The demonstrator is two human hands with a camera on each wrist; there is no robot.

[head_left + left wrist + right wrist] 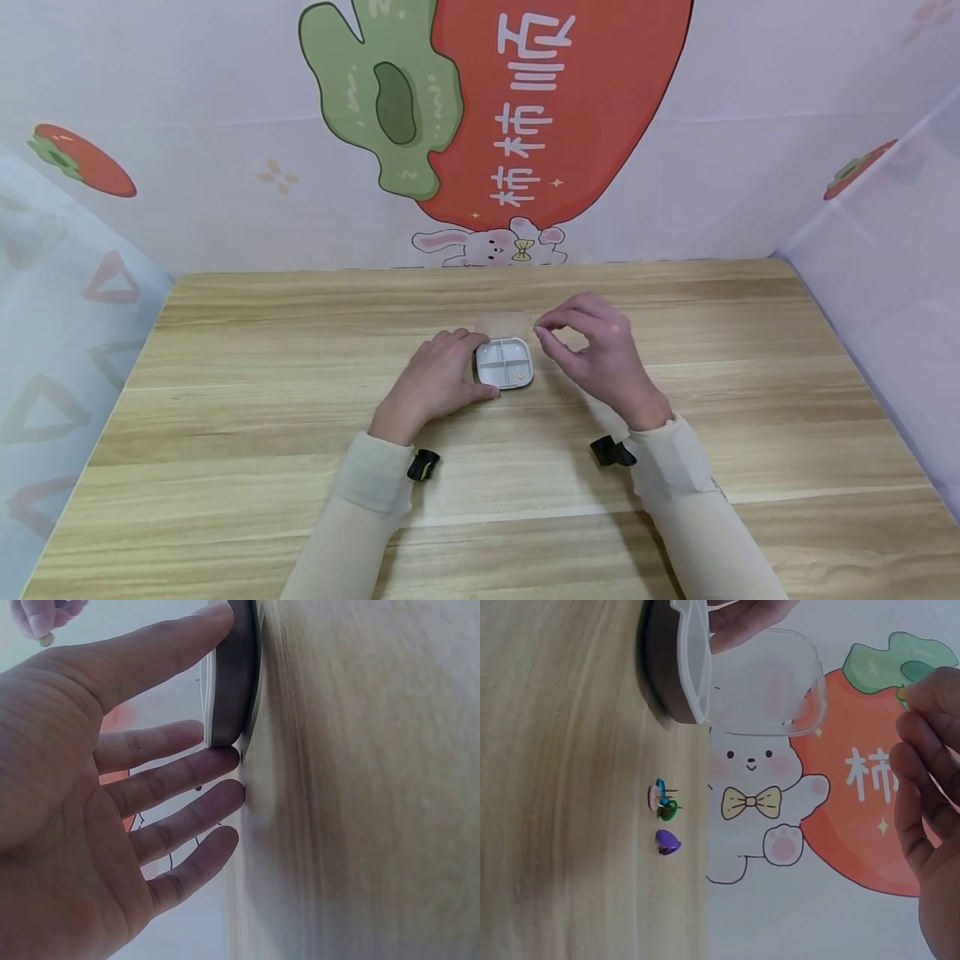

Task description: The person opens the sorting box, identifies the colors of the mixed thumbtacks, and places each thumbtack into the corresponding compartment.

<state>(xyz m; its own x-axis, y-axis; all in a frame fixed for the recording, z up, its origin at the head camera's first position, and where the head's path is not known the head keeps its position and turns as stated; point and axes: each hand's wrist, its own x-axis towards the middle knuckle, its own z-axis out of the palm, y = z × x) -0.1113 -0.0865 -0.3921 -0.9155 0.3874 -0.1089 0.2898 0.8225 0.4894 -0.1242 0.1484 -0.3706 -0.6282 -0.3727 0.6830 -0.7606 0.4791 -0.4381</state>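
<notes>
A small pill box with four light-grey compartments lies on the table, its clear lid swung back. One compartment shows a small round orange spot, too small to identify. My left hand holds the box by its left side, thumb at the near edge and index finger toward the far edge; the other fingers extend loosely. To the right of the lid, my right hand is raised and pinches a small yellow thumbtack between thumb and index finger. The tack is mostly covered by the fingertips.
On the table right of the box lie a blue thumbtack, a pink one, a green thumbtack and a purple thumbtack. The wooden table ends at a printed backdrop behind and at the sides.
</notes>
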